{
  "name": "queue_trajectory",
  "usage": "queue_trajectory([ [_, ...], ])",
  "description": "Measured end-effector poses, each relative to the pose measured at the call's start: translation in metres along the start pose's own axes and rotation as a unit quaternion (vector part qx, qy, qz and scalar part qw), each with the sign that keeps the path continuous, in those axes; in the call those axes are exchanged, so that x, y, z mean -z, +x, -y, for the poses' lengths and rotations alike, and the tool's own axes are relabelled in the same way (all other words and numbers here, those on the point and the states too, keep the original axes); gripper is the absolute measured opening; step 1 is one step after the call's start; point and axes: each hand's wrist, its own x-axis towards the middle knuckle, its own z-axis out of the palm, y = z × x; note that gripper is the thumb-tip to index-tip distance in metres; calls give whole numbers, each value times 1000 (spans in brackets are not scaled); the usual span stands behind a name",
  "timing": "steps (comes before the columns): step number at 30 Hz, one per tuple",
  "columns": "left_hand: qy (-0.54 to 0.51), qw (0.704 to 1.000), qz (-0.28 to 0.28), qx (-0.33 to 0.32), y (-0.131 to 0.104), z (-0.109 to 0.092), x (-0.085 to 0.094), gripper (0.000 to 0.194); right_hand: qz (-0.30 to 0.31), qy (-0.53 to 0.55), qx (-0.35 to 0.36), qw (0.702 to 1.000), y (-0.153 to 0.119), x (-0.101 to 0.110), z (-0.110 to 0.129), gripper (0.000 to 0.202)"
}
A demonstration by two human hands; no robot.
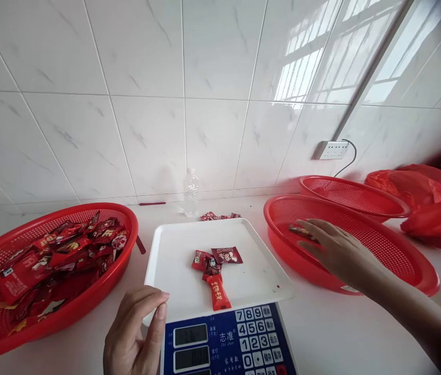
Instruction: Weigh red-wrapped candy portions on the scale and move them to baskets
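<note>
Below white tiles (pixel 146 140), candies (pixel 213 266) are borne mid-frame on a tray (pixel 175 250), while a packet (pixel 297 229) is apparently handled over the nearer right-frame basket (pixel 384 247), with fingertip control required; whether left hand (pixel 134 330) or right hand (pixel 338 252) grips cannot be told.

Four shiny wrapped packets (pixel 213 267) are lying bunched on the white tray (pixel 173 245) — red and maroon, sealed. A brownish packet (pixel 301 231) — apparently, being partly hidden — is showing within the front right basket's (pixel 283 255) outline.
</note>
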Motion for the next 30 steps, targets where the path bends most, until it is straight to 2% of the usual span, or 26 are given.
queue_trajectory([
  [3,6,1000,-5,-6,1,0,-1,19,50,19,47,997,3,-12,16,47],
  [6,11,1000,-3,-1,0,1,-1,19,116,91,138,979,7,-20,62,45],
  [9,14,1000,-3,-3,1,2,-2,19,194,134,197,952,14,-25,103,45],
  [11,19,1000,-7,-4,2,2,-2,18,204,147,214,944,19,-28,119,42],
  [13,24,1000,-12,-2,4,1,-3,16,198,142,210,947,23,-31,124,35],
  [15,27,1000,-11,-3,5,0,-3,16,186,130,195,954,25,-31,120,31],
  [18,23,1000,-4,-11,5,-2,-2,18,162,135,151,966,25,-24,99,32],
  [20,18,1000,-3,-18,5,-3,-1,20,133,123,91,979,23,-14,75,32],
  [23,13,1000,-4,-22,5,-5,1,21,58,41,4,997,20,3,32,33],
  [25,11,1000,3,-21,4,-6,1,21,78,-11,-54,995,18,10,10,35],
  [27,8,1000,12,-20,3,-6,1,21,85,-25,-48,995,15,11,4,35],
  [30,1,1000,18,-15,1,-5,0,22,58,34,76,995,10,6,28,35],
])
